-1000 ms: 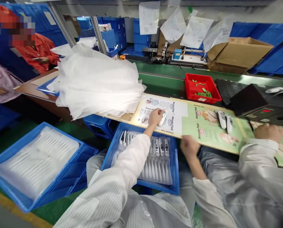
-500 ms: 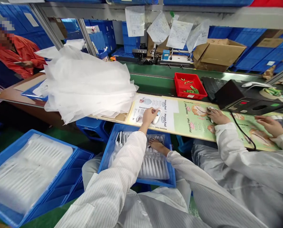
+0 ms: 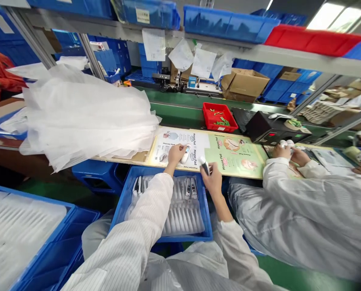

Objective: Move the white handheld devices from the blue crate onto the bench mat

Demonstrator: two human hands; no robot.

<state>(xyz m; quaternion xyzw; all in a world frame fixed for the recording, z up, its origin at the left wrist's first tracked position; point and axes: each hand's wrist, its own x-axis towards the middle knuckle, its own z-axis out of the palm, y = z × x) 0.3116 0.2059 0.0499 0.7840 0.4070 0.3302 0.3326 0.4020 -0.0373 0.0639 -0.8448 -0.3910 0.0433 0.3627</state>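
Right hand [image 3: 211, 180] is up out of the tray now, thumb and fingers pinched around a slim white handheld device with a dark tip [image 3: 204, 165], held just over the tray's far rim. Half a second ago that hand was down among the rows! Left hand [image 3: 176, 155] stays on a printed white "Mouse Pad" sheet [image 3: 195, 144], fingers against a second white device [image 3: 185, 154] near the bench's front edge; whether they close on it, can't tell. Below sits a blue plastic crate [image 3: 160, 239] of white devices in clear plastic rows [image 3: 183, 210]. Over to the right, a co-worker's nearer hand [image 3: 280, 151] works at white devices of its own.
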